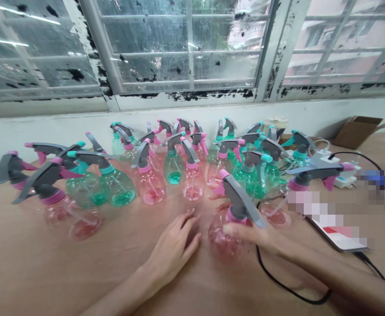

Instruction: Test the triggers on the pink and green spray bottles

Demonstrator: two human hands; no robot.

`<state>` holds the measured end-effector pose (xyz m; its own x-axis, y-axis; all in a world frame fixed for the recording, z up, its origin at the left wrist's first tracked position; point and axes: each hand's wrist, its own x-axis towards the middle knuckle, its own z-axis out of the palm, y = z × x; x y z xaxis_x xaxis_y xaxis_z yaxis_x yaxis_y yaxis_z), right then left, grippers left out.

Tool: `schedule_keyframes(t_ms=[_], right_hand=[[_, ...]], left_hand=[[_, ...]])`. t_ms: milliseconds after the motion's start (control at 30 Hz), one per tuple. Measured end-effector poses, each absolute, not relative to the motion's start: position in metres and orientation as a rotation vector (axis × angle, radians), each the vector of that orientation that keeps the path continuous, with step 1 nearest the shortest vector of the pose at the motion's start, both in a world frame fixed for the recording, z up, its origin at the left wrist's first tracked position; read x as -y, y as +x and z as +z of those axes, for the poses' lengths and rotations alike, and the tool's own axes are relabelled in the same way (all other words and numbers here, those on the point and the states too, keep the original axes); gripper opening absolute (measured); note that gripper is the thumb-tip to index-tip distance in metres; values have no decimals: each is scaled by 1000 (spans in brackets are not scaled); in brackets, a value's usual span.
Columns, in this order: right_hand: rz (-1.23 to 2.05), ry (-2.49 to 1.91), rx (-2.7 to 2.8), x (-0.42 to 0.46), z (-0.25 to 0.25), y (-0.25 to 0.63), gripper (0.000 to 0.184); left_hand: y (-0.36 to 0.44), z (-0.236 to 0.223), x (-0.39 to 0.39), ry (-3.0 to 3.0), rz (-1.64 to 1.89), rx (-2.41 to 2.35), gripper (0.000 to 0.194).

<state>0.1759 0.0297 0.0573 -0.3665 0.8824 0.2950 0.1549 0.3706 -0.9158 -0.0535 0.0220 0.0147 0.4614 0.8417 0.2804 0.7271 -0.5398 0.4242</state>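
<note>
My right hand point(245, 232) is wrapped round a pink spray bottle point(223, 245), which stands upright on the wooden table near the middle. Its grey and pink trigger head tips toward me on the right. To the left of that bottle, my left hand point(175, 239) rests on the table with fingers stretched out and nothing in it. Beyond the hands stand a clear pink spray bottle point(192, 184), another pink spray bottle point(151, 188) and a green spray bottle point(118, 186). Part of my right hand's fingers shows behind the held bottle.
Several more pink and green spray bottles crowd the back, with a pink one point(80, 224) at far left. A phone-like device point(343, 237) and black cable point(287, 287) lie right. A cardboard box point(358, 131) and white power adapters point(343, 177) sit behind, below the windows.
</note>
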Motion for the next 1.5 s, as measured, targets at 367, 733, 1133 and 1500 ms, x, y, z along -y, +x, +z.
schedule_keyframes(t_ms=[367,733,1133,1500], right_hand=[[1242,-653,1769,-8,37,143,89],[1522,-536,1623,-10,27,132,73],[1243,-572,1916,-17,10,148,97],[749,-891,2025,-26,8,175,32]], left_hand=[[-27,71,5,2069,1152,-1036,83],[2,62,-3,1980,1375,-1091,52],[-1,78,8,1981,1214,-1173,53],[-15,88,5,2051,1237,-1097,54]])
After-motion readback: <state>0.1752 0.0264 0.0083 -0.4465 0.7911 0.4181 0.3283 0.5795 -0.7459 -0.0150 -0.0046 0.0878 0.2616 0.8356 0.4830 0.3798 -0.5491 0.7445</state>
